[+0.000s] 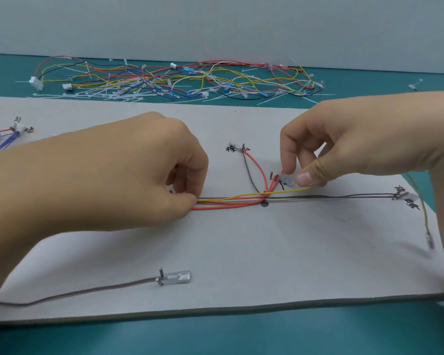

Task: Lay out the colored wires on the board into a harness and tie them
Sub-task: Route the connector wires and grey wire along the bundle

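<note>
A grey board (241, 252) lies before me with nails and handwritten labels. Red, yellow and grey wires (228, 202) run along its middle and fan out at a black dot (264, 204). My left hand (144, 175) pinches that bundle at its left end, fingers curled down onto the board. My right hand (331, 144) pinches a yellow wire (287, 190) between thumb and fingers, just above a clear terminal (287, 181) by two nails. The yellow wire's far end hangs down at the right (427, 221). Two grey wires (331, 197) stretch right to a terminal (405, 196).
A tangled heap of spare colored wires and white cable ties (164, 80) lies on the green mat behind the board. A grey wire with a clear terminal (174, 276) is hooked on a nail near the front. Blue and red wires (3, 139) sit at the board's left edge.
</note>
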Demonstrator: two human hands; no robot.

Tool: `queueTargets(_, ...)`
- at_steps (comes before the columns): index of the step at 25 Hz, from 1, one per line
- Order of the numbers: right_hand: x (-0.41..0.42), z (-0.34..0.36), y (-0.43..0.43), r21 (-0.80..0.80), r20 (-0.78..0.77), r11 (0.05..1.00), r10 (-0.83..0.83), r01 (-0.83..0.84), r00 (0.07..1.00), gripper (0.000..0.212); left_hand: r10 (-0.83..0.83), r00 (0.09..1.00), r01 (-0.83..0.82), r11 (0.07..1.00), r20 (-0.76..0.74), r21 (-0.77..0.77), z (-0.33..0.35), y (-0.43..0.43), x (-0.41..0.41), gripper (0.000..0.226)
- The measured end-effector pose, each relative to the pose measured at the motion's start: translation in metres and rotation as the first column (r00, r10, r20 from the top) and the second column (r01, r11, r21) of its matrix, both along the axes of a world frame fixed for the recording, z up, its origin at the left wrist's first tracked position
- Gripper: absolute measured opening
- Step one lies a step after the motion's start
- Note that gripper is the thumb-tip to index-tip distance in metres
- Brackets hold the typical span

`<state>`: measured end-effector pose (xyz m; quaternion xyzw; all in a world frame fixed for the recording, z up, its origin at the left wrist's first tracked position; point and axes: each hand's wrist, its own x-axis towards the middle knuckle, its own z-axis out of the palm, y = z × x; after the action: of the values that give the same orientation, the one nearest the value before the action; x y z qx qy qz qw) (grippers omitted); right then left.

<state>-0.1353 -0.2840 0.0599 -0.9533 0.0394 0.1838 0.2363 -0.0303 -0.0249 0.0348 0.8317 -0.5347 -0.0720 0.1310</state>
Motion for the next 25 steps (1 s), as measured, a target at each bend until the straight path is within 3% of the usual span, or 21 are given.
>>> queueTargets(4, -0.005, 0.004, -0.006, -0.04, -0.067, 0.998, -0.046, 0.044, 0.997, 0.023, 0.008, 1.0, -0.009, 0.999, -0.025, -0.038, -0.001, -0.009, -0.012, 0.009)
queueTargets(10, -0.004, 0.003, -0.009, -0.091, -0.132, 0.994, -0.076, 0.065, 0.988, 0.015, 0.011, 1.0, -0.01, 0.999, -0.025, 0.044, 0.005, -0.031, -0.014, 0.006)
queueTargets(14, -0.003, 0.001, -0.009, -0.093, -0.14, 0.993, -0.089, 0.076, 0.986, 0.018, 0.031, 0.997, -0.035, 0.997, -0.068, -0.069, -0.002, -0.059, -0.022, 0.007)
queueTargets(18, -0.002, -0.001, -0.006, -0.095, -0.148, 0.993, -0.088, 0.075, 0.985, 0.02, 0.058, 0.979, -0.084, 0.988, -0.193, -0.132, -0.002, -0.068, -0.016, 0.022)
queueTargets(22, 0.001, -0.003, -0.005, -0.098, -0.152, 0.993, -0.087, 0.072, 0.985, 0.021, -0.033, 0.977, -0.009, 0.981, -0.211, -0.191, -0.013, -0.058, -0.018, 0.006)
queueTargets(25, 0.001, -0.004, -0.001, -0.09, -0.109, 0.994, -0.068, 0.058, 0.992, 0.021, -0.047, 0.977, 0.002, 0.977, -0.209, -0.215, -0.018, -0.058, -0.023, 0.007)
